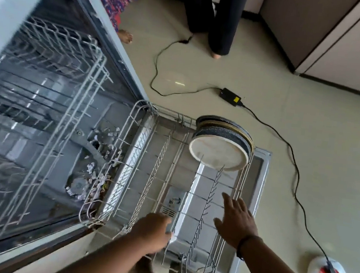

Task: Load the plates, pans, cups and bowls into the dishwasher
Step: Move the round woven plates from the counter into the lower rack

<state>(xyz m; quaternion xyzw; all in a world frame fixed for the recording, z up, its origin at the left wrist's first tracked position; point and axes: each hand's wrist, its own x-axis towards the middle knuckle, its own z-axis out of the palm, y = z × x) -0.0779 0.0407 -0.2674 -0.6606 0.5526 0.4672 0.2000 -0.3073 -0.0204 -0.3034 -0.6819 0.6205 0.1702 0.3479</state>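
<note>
arms: bare, sleeveless | right wrist (243, 244): dark band

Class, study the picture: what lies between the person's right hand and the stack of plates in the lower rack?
In the head view, only bare rack tines lie between the right hand and the plates; no dish stands there.

Plates (220, 150) upright in lower rack (147, 177)

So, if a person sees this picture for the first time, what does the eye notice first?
Probably the stack of plates standing on edge at the far end of the pulled-out lower rack, then the two hands above its near end: the left hand lower, the right hand with spread fingers. Shredded debris litters the dishwasher floor.
</note>
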